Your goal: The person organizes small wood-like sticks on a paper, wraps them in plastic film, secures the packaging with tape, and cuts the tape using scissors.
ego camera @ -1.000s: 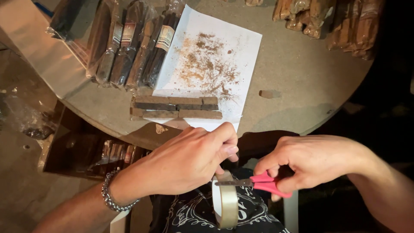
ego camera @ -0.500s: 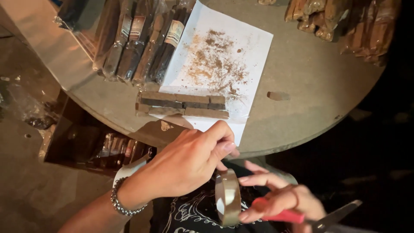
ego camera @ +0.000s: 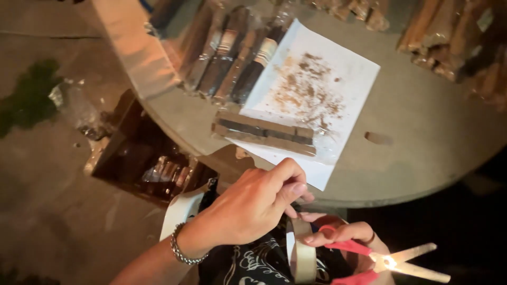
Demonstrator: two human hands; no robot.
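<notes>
my left hand point(ego camera: 253, 208) pinches the tape roll point(ego camera: 303, 253) below the round table's edge point(ego camera: 369, 198); my right hand point(ego camera: 348, 240) grips open red scissors point(ego camera: 391, 261); banded wrapped sticks point(ego camera: 232, 58) lie beside white paper point(ego camera: 317, 89).

glossy tape roll point(ego camera: 303, 253), shiny metal scissor blades point(ego camera: 417, 263)

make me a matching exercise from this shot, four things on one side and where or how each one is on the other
Things:
1. scissors
2. tape roll
3. paper sheet
4. bracelet

Place or state:
a. on the left wrist
b. flat on the round table, strewn with brown crumbs
c. blades open, red handles in the right hand
d. upright on edge between the two hands, just below the left hand

Pairs: 1-c, 2-d, 3-b, 4-a
</notes>
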